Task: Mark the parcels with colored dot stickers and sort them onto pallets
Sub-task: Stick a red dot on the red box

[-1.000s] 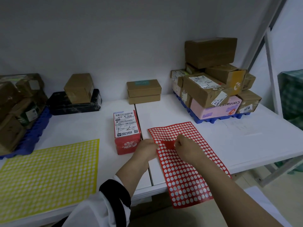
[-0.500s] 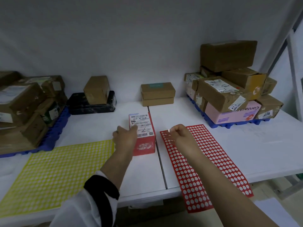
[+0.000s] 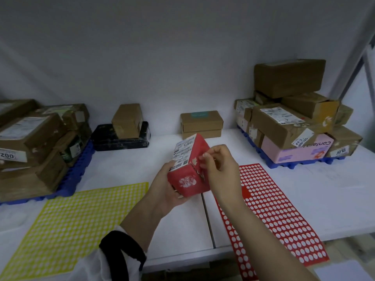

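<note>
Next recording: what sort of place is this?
Probably a parcel-sorting station, perhaps a small warehouse or mailroom: labelled cardboard parcels stacked on blue pallets at both ends of a white table, with a red sticker sheet and yellow sticker sheet in front.

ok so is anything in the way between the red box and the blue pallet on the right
Nothing upright. The red box, held by the left hand with the right hand pinching at its side, has only the flat red sticker sheet between it and the right blue pallet, which is stacked with parcels.
</note>
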